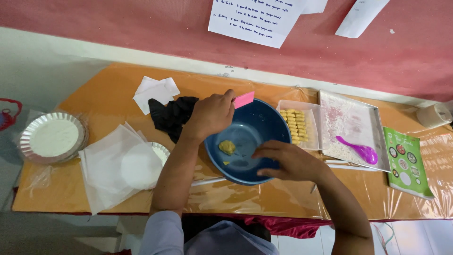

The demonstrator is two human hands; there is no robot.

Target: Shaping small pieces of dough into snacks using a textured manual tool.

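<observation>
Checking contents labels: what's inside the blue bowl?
Inside the blue bowl: a yellow dough lump and a small yellow crumb. The right hand covers the bowl's near-right part, so anything under it is hidden.

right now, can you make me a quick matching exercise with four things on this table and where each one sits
Things:
1. pink scraper
2. purple spoon
3. yellow dough lump
4. black cloth

Places:
A. inside the blue bowl
B. on the floured metal tray
C. held in the left hand over the bowl's far rim
D. on the table beside the folded white paper

Pairs: 1-C, 2-B, 3-A, 4-D
</observation>
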